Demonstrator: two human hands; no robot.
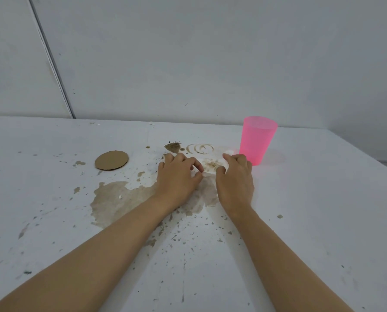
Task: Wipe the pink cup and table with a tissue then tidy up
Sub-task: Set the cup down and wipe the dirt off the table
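A translucent pink cup [257, 139] stands upright on the white table [323, 210], just right of my hands. A white tissue [211, 165], soiled with brown grit, lies flat on the table between my hands. My left hand [177, 176] pinches its left edge with thumb and fingers. My right hand [235, 179] grips its right edge, close to the cup's base. A brown spill [118, 199] spreads across the table under and left of my left wrist, with brown ring marks [199, 148] and a small pile of grit [172, 147] beyond the tissue.
A round cardboard coaster [111, 160] lies on the table to the left. Brown specks and splashes dot the near part of the table between my forearms. A grey wall [188, 64] rises right behind the table's far edge.
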